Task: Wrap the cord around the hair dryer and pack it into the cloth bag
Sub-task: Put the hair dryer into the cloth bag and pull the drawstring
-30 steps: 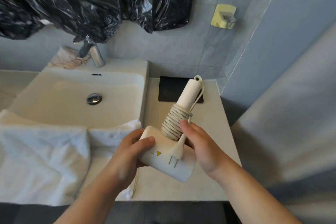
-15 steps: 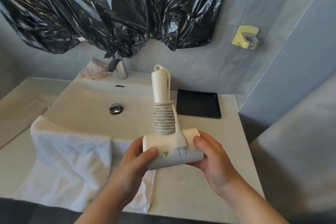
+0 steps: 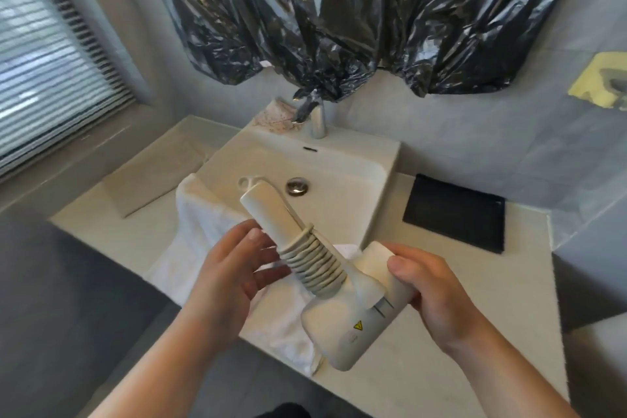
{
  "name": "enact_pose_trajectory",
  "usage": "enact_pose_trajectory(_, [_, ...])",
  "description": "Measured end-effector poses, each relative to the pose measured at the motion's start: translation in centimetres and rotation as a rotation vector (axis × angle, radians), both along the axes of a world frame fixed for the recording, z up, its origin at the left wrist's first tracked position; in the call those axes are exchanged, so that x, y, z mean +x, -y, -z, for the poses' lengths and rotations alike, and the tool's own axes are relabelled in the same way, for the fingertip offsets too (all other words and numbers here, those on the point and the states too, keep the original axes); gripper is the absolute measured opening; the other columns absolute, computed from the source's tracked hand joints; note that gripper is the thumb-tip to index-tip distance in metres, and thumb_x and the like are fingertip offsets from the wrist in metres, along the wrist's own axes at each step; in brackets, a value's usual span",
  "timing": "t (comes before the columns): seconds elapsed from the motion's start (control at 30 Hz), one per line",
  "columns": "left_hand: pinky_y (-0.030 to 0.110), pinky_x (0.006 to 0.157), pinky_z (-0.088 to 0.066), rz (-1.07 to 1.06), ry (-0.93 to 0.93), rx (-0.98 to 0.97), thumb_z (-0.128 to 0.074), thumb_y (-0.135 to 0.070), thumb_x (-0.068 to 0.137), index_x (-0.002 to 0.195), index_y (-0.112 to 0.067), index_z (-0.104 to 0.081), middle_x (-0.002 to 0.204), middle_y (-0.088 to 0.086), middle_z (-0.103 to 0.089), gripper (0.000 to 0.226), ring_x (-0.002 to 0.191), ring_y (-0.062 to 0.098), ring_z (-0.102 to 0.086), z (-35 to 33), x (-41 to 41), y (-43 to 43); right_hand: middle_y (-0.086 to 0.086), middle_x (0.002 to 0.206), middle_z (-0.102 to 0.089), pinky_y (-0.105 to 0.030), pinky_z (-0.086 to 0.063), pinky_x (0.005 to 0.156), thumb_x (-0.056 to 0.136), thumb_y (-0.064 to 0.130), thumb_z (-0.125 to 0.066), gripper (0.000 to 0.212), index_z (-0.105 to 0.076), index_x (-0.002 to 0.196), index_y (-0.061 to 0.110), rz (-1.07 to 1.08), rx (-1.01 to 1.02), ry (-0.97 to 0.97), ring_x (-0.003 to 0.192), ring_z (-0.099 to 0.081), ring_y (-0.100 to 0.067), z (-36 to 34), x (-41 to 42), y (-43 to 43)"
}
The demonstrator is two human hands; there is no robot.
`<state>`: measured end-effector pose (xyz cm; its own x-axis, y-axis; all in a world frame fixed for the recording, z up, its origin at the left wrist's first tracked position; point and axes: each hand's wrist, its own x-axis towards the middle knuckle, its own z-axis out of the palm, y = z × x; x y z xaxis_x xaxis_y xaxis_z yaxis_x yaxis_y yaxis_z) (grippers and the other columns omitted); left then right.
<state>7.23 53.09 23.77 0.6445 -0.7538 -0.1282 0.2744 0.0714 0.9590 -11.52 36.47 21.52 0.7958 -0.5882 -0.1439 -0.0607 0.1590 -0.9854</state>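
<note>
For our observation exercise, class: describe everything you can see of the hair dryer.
The hair dryer is white, smooth plastic by its look: a short barrel and a long handle ending in a hanging loop. It is held tilted above the counter, handle pointing up-left toward the sink. The cord is wound in tight coils round the handle's base, its plug lying against the barrel near a yellow warning triangle. The right hand grips the barrel; the left hand touches the coils.

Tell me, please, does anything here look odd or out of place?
Yes. Crinkled black plastic bags cover the wall above the white ceramic sink; their lower edge hangs onto the chrome faucet, where it would hinder its use.
</note>
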Motion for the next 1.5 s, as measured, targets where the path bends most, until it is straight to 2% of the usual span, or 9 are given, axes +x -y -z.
enact_pose_trajectory(0.13, [0.047,0.075,-0.058,-0.197,-0.010,0.062,-0.068,-0.034,0.087,0.105,-0.002,-0.064,0.102,0.020,-0.073,0.037,0.090,0.037,-0.071,-0.7,0.4,-3.1,-0.012,0.102,-0.072,-0.032,-0.051,0.072,0.064,0.049,-0.060,0.055,-0.073,0.107,0.017,-0.151,0.007,-0.042,0.090,-0.065,-0.022,0.2,3.3,-1.8])
enact_pose_trajectory(0.43, [0.032,0.058,-0.058,-0.490,-0.064,0.025,-0.059,-0.031,0.080,0.099,-0.006,-0.063,0.087,0.012,-0.073,0.032,0.076,0.023,-0.072,-0.3,4.1,-9.8,-0.001,0.112,-0.068,-0.041,-0.056,0.084,0.053,0.060,-0.065,0.067,-0.067,0.112,0.029,-0.229,0.040,-0.133,0.098,-0.065,-0.019,0.3,11.7,-6.3])
enact_pose_trajectory(0.63, [0.029,0.050,-0.056,-0.639,-0.106,-0.095,-0.062,-0.031,0.077,0.092,-0.008,-0.061,0.075,0.005,-0.071,0.027,0.067,0.017,-0.070,1.8,10.2,-13.7,-0.005,0.105,-0.068,-0.034,-0.051,0.079,0.042,0.053,-0.088,0.087,-0.063,0.115,0.015,-0.097,0.338,-0.056,0.092,-0.064,-0.018,1.8,18.2,-11.6])
enact_pose_trajectory(0.73, [0.028,0.048,-0.055,-0.654,-0.173,-0.143,-0.056,-0.025,0.088,0.094,-0.011,-0.062,0.072,0.001,-0.071,0.016,0.065,0.014,-0.068,2.5,14.8,-15.8,-0.011,0.114,-0.071,-0.043,-0.050,0.089,0.050,0.052,-0.087,0.079,-0.068,0.114,0.011,-0.129,0.471,-0.069,0.104,-0.066,-0.026,2.1,22.4,-14.6])
enact_pose_trajectory(0.87, [0.031,0.053,-0.058,-0.656,-0.203,-0.152,-0.068,-0.036,0.065,0.100,-0.013,-0.063,0.082,0.005,-0.072,0.042,0.072,0.018,-0.069,2.8,21.2,-19.7,-0.011,0.119,-0.070,-0.046,-0.047,0.099,0.075,0.044,-0.066,0.058,-0.063,0.124,0.012,-0.193,0.595,-0.149,0.113,-0.064,-0.027,2.5,29.2,-19.3])
enact_pose_trajectory(1.1, [0.033,0.054,-0.059,-0.643,-0.240,-0.126,-0.061,-0.027,0.075,0.099,-0.012,-0.061,0.083,0.007,-0.071,0.028,0.071,0.017,-0.070,2.8,30.5,-26.4,-0.012,0.117,-0.071,-0.055,-0.039,0.107,0.070,0.047,-0.071,0.061,-0.064,0.122,0.016,-0.161,0.640,-0.216,0.112,-0.065,-0.031,2.9,39.5,-25.8])
enact_pose_trajectory(1.23, [0.040,0.062,-0.061,-0.562,-0.227,-0.078,-0.089,-0.049,0.050,0.100,-0.014,-0.063,0.088,0.010,-0.072,0.067,0.078,0.020,-0.071,2.8,34.0,-27.8,-0.013,0.120,-0.069,-0.056,-0.042,0.105,0.069,0.049,-0.071,0.066,-0.062,0.126,0.018,-0.119,0.625,-0.250,0.113,-0.064,-0.033,2.9,42.7,-26.8])
enact_pose_trajectory(1.37, [0.038,0.062,-0.061,-0.562,-0.317,-0.088,-0.061,-0.025,0.086,0.099,-0.013,-0.061,0.092,0.012,-0.070,0.017,0.080,0.019,-0.071,4.2,36.6,-26.9,-0.011,0.117,-0.071,-0.054,-0.044,0.104,0.067,0.050,-0.073,0.066,-0.064,0.123,0.017,-0.089,0.583,-0.283,0.111,-0.065,-0.031,3.4,44.6,-26.3])
enact_pose_trajectory(1.5, [0.040,0.064,-0.062,-0.555,-0.338,-0.040,-0.058,-0.023,0.083,0.105,-0.013,-0.062,0.097,0.013,-0.072,0.025,0.083,0.022,-0.072,5.2,38.6,-25.2,-0.010,0.113,-0.073,-0.053,-0.045,0.102,0.064,0.051,-0.072,0.067,-0.064,0.122,0.018,-0.062,0.585,-0.321,0.109,-0.066,-0.030,5.0,46.5,-25.0])
